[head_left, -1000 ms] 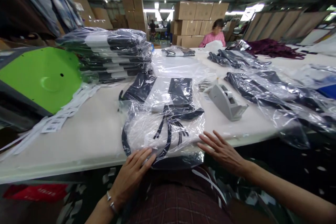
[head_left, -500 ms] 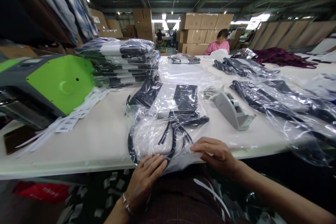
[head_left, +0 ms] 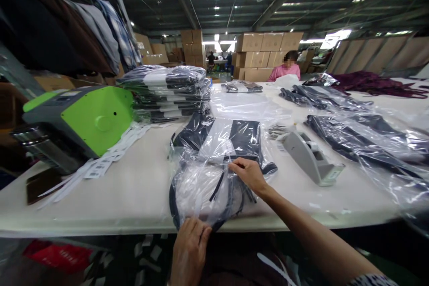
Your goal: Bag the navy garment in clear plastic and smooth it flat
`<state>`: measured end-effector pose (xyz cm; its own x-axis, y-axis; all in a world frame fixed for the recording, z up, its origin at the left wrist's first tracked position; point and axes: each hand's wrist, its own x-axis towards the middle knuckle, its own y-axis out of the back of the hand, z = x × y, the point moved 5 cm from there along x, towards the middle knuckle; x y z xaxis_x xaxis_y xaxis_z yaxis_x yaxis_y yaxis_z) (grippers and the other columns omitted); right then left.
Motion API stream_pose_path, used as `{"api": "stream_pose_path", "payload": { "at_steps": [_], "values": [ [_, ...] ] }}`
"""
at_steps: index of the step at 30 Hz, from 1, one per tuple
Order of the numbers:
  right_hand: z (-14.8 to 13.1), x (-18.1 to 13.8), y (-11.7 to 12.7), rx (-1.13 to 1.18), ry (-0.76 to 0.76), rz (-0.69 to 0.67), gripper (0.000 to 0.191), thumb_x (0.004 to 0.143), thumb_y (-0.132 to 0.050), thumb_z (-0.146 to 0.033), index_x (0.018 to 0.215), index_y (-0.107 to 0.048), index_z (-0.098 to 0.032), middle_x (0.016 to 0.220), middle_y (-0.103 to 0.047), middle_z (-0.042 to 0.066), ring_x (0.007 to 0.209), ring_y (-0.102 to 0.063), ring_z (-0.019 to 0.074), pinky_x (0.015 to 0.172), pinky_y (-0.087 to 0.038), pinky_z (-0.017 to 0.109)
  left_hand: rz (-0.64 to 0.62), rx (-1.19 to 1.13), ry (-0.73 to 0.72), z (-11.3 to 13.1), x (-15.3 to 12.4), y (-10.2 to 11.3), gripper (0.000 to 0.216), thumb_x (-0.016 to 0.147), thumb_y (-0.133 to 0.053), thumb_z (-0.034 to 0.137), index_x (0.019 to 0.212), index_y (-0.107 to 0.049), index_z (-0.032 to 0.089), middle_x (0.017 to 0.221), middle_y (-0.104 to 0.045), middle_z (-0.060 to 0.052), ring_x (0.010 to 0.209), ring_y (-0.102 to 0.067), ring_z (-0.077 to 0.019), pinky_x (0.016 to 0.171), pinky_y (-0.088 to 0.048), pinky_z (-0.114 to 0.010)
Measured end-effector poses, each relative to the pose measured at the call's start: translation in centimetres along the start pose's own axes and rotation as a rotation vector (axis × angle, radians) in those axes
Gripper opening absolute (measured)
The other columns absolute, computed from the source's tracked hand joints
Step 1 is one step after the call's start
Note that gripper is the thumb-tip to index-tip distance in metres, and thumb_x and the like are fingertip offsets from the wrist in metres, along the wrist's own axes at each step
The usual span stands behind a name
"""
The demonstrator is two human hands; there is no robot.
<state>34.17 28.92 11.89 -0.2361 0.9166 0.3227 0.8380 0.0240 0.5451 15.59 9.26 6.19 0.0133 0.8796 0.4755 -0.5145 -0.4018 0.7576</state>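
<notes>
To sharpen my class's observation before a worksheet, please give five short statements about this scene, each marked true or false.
1. The right hand pinches the clear plastic bag. True.
2. The tape dispenser stands to the right of the clear plastic bag. True.
3. The left hand holds the tape dispenser. False: the left hand is at the near end of the clear plastic bag.
4. The green-and-grey machine stands right of the tape dispenser. False: the green-and-grey machine stands left of it.
5. The person in the background wears pink. True.

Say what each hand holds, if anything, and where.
The right hand pinches the clear bag by its loose film. The left hand touches the bag's near edge; whether it grips is unclear.
</notes>
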Motion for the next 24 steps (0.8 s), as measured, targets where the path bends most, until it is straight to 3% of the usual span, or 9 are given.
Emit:
{"api": "stream_pose_path", "payload": {
  "at_steps": [2,4,5,8,11,14,18,20,24],
  "values": [
    [0.1,0.1,-0.2,0.013,-0.007,0.003,0.030,0.086,-0.061,-0.044,0.073,-0.071,-0.020,0.067,-0.066,-0.001,0.064,-0.058,0.0142,0.061,-0.040,0.024,-0.025,-0.034,0.002,-0.2,0.1,0.4,0.031,0.103,-0.037,0.028,0.088,-0.063,0.023,0.081,-0.062,-0.005,0.077,-0.061,-0.0219,0.072,-0.053,-0.037],
    [-0.4,0.1,-0.2,0.012,0.000,-0.006,0.028,0.086,-0.061,-0.043,0.074,-0.071,-0.020,0.068,-0.066,-0.001,0.064,-0.058,0.0141,0.061,-0.040,0.024,-0.064,-0.116,0.024,-0.3,0.9,1.3,0.023,0.101,-0.044,0.036,0.109,-0.062,0.024,0.093,-0.066,-0.006,0.085,-0.064,-0.0220,0.075,-0.056,-0.036],
    [-0.7,0.1,-0.1,0.005,0.008,-0.010,0.027,0.087,-0.061,-0.043,0.075,-0.071,-0.020,0.068,-0.067,-0.001,0.064,-0.058,0.0142,0.061,-0.040,0.024,-0.076,-0.164,0.050,-0.3,1.8,1.8,0.029,0.099,-0.050,0.040,0.122,-0.058,0.024,0.103,-0.066,-0.007,0.092,-0.065,-0.0226,0.079,-0.057,-0.036],
    [-1.8,0.1,0.3,-0.014,0.045,-0.016,0.026,0.087,-0.062,-0.043,0.076,-0.071,-0.021,0.070,-0.068,-0.001,0.066,-0.060,0.0151,0.062,-0.041,0.025,-0.069,-0.331,0.159,-0.4,6.3,2.6,0.063,0.088,-0.065,0.048,0.140,-0.044,0.021,0.130,-0.057,-0.014,0.114,-0.059,-0.0283,0.091,-0.055,-0.042],
    [-2.4,0.1,0.4,-0.037,0.066,-0.010,0.026,0.087,-0.062,-0.043,0.077,-0.072,-0.022,0.072,-0.071,0.000,0.067,-0.063,0.0162,0.064,-0.042,0.026,-0.146,-0.591,0.274,-0.3,12.4,1.2,0.075,0.080,-0.072,0.049,0.141,-0.043,0.018,0.135,-0.053,-0.016,0.119,-0.056,-0.0293,0.093,-0.053,-0.042],
    [-2.6,0.3,0.3,-0.075,0.091,-0.002,0.024,0.088,-0.061,-0.041,0.077,-0.072,-0.022,0.071,-0.071,0.001,0.066,-0.063,0.0162,0.063,-0.042,0.026,-0.296,-0.873,0.399,-0.1,17.0,-1.5,0.067,0.073,-0.076,0.046,0.127,-0.054,0.013,0.114,-0.064,-0.015,0.100,-0.064,-0.0241,0.080,-0.055,-0.033],
    [-2.1,0.7,0.4,-0.053,0.081,0.010,0.025,0.087,-0.062,-0.042,0.077,-0.073,-0.022,0.072,-0.071,0.001,0.066,-0.063,0.0158,0.063,-0.043,0.025,-0.349,-1.019,0.476,-0.1,19.2,-3.5,0.039,0.073,-0.072,0.047,0.088,-0.063,0.012,0.074,-0.064,-0.005,0.063,-0.061,-0.0132,0.057,-0.048,-0.021],
    [-1.5,0.9,0.8,-0.026,0.054,-0.005,0.023,0.085,-0.064,-0.042,0.078,-0.074,-0.022,0.073,-0.071,0.000,0.067,-0.063,0.0154,0.062,-0.043,0.025,-0.344,-0.971,0.480,-0.2,19.4,-3.6,0.034,0.078,-0.066,0.045,0.086,-0.063,0.012,0.069,-0.063,-0.004,0.058,-0.060,-0.0125,0.054,-0.047,-0.021],
    [0.3,0.6,1.9,0.009,-0.055,-0.132,0.025,0.081,-0.067,-0.043,0.072,-0.072,-0.020,0.064,-0.065,-0.002,0.060,-0.056,0.0128,0.055,-0.036,0.023,-0.358,-0.640,0.403,-0.6,19.9,-3.1,0.022,0.090,-0.049,0.032,0.092,-0.062,0.014,0.071,-0.067,-0.004,0.060,-0.064,-0.0151,0.057,-0.049,-0.024]
  ]
}}
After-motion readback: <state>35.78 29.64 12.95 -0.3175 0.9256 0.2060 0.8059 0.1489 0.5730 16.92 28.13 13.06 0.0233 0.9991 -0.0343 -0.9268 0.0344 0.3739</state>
